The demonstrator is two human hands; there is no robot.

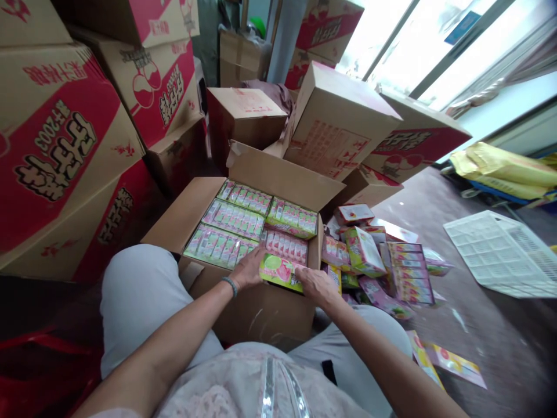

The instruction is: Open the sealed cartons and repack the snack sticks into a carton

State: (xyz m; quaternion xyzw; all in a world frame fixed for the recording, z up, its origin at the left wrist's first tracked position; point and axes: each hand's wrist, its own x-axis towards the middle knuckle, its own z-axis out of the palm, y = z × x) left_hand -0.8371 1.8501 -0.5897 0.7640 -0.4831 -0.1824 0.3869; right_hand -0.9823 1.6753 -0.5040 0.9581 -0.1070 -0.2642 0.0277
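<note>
An open cardboard box (278, 174) stands on the floor between my knees, filled with rows of pink and green packs (235, 219). Both hands hold one green and pink pack (281, 270) over the box's near right corner. My left hand (249, 268) grips its left end; a bracelet circles that wrist. My right hand (314, 285) grips its right end, by the box's near wall.
A loose pile of similar packs (383, 261) lies on the floor right of the box. Stacked red and brown cartons (65, 145) rise at the left and behind. A white plastic tray (500, 252) and yellow bags (505, 165) lie at the right.
</note>
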